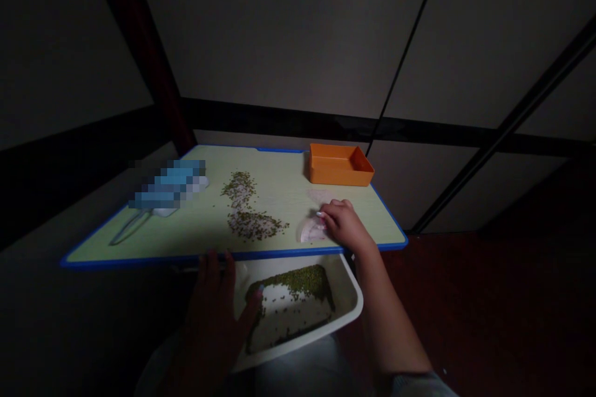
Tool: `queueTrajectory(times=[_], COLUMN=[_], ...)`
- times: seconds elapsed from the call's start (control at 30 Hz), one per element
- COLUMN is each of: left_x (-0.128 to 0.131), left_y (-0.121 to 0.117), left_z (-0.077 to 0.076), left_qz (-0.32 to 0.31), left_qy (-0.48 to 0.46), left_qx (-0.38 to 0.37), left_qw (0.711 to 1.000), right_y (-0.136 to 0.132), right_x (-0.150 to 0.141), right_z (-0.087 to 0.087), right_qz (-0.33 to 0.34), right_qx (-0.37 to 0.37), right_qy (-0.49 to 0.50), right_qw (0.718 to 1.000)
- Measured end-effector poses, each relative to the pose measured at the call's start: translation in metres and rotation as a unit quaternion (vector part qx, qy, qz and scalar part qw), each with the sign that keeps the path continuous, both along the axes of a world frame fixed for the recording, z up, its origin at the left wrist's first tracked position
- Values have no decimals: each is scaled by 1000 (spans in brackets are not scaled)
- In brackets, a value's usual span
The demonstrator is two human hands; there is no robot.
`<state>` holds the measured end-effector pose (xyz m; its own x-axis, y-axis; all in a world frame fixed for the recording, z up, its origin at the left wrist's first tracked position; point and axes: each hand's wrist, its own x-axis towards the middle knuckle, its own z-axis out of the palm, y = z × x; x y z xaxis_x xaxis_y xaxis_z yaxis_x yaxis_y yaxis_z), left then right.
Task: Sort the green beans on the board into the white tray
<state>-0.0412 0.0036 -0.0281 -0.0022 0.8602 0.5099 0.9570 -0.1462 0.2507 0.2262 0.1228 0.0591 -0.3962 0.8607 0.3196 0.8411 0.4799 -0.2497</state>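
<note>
My left hand (216,313) grips the rim of a white plastic tray (351,301), with the thumb reaching in over a layer of green mung beans (298,282). My right hand (342,226) rests on the pale green tabletop (279,189), over a translucent half-moon plastic scraper (313,231), whose edge shows beside the fingers. Two loose patches of mung beans (254,225) lie left of that hand. An orange rectangular box (339,167) stands at the far edge, and its contents are hidden.
A pixelated blue-and-white object (167,185) lies at the table's left, with a thin metal-looking handle (128,227) beside it. The table has a blue edge (139,260). A dark post (144,56) and dark-framed panels stand behind it, above a dark red floor (465,310).
</note>
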Motion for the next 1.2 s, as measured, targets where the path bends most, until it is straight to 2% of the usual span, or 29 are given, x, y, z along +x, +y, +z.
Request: queueTrajectory(times=[0.1, 0.27, 0.37, 0.53, 0.7, 0.87, 1.03, 1.2], left_x=[0, 2, 4, 6, 9, 11, 11, 12], left_y=[1, 2, 4, 6, 5, 5, 4, 4], left_z=[0, 0, 0, 1, 6, 9, 8, 8], left_qz=[-4, -2, 4, 1, 7, 21, 16, 17], left_qy=[6, -4, -22, -23, -28, -23, -25, -15], left_qx=[8, 3, 7, 11, 3, -5, 5, 9], left_qw=[1000, 1000, 1000, 1000, 1000, 999, 1000, 1000], right_y=[1, -2, -10, -17, 1, 23, 31, 31], right_x=[0, 2, 4, 3, -15, -38, -51, -58], right_z=[1, 5, 3, 4, 20, 14, 7, 7], right_qz=[7, -87, -71, -61, -106, -172, -163, -112], right_qx=[6, 13, -2, 6, -12, -31, -8, 3], right_qy=[21, -64, -105, -82, -86, -85, -115, -154], right_qw=[1000, 994, 992, 995, 991, 981, 980, 982])
